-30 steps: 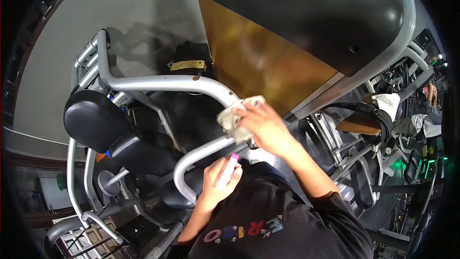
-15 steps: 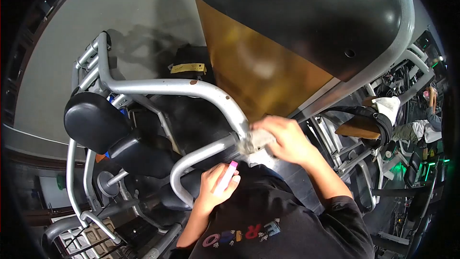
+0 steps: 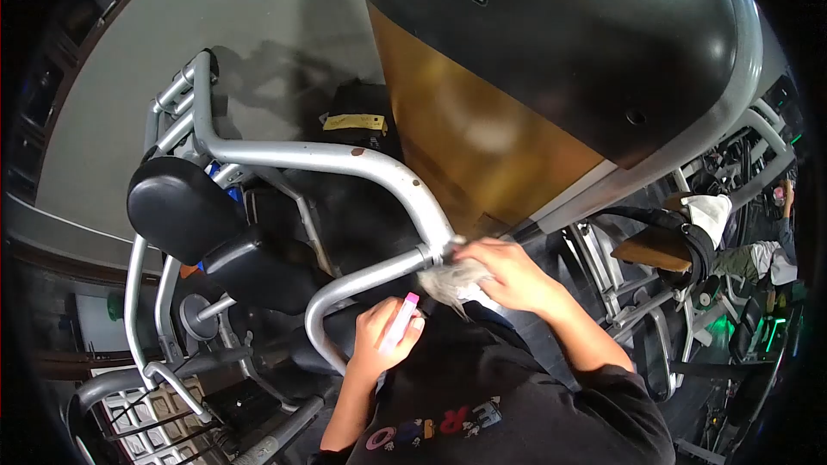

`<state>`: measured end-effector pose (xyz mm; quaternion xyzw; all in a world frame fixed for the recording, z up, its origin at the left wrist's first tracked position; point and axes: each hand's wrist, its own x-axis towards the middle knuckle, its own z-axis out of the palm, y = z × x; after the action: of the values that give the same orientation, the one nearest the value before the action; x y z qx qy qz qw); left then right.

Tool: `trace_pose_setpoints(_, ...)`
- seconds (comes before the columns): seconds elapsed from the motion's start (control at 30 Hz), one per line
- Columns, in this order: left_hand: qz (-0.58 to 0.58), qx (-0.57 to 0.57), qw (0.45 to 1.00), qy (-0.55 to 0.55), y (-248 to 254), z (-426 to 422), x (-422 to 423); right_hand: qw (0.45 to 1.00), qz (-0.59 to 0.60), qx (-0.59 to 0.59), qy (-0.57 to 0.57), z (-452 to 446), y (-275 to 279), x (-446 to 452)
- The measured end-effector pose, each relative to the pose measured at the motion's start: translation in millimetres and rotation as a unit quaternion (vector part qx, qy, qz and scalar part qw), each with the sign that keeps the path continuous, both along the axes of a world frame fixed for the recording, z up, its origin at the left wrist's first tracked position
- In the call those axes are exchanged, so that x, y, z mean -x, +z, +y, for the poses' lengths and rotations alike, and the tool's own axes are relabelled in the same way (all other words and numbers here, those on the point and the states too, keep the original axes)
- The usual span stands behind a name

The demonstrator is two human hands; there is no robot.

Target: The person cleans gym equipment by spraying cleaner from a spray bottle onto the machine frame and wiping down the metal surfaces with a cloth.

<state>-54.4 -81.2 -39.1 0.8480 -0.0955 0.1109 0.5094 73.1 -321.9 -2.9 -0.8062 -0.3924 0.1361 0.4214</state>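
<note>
My left hand (image 3: pixel 386 336) is wrapped round a small white bottle (image 3: pixel 400 324) with a pink cap, held at chest height. My right hand (image 3: pixel 504 274) grips a greyish-white cloth (image 3: pixel 454 282), its loose end hanging down. The cloth lies against the joint where two parts of the silver tube frame (image 3: pixel 379 164) meet. Brown worn spots mark the upper tube. Below the joint, the curved lower tube (image 3: pixel 345 290) passes close to my left hand.
A black padded seat (image 3: pixel 185 209) is at the left. Behind the frame rises a machine housing (image 3: pixel 560 43) with a brown panel (image 3: pixel 482 129). More gym machines stand at the right, with a bag and white cloth (image 3: pixel 708 217). Another person is partly visible at the far right.
My right hand has moved down the upper tube to the joint with the cloth. My left hand has stayed closed round the bottle. The view has shifted slightly.
</note>
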Motion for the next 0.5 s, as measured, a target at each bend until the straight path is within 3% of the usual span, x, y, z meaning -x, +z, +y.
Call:
trace_pose_setpoints(0.03,-0.002,-0.010,1.000,0.005,0,0,1,1.000,-0.002,-0.001,0.004,-16,-17,6)
trace_pose_setpoints(0.1,-0.002,0.004,1.000,0.014,-3,-3,1,0.954,0.211,-0.164,-0.133,-32,-50,16)
trace_pose_setpoints(0.17,-0.005,0.017,1.000,0.019,-3,-6,0,0.807,0.462,-0.133,-0.342,-35,-53,21)
trace_pose_setpoints(0.2,0.002,0.017,1.000,0.014,-1,-9,-1,0.760,0.499,-0.235,-0.342,-41,-104,20)
trace_pose_setpoints(0.3,-0.003,0.005,1.000,0.006,4,-16,-4,0.687,0.537,-0.350,-0.341,-19,-134,18)
trace_pose_setpoints(0.4,-0.002,-0.002,1.000,0.002,5,-24,-4,0.666,0.568,-0.383,-0.295,23,-101,-8)
trace_pose_setpoints(0.43,0.009,0.003,1.000,0.005,5,-27,-3,0.699,0.539,-0.368,-0.290,36,-122,-23)
trace_pose_setpoints(0.5,0.008,0.004,1.000,0.006,6,-32,0,0.708,0.538,-0.377,-0.259,66,-55,-34)
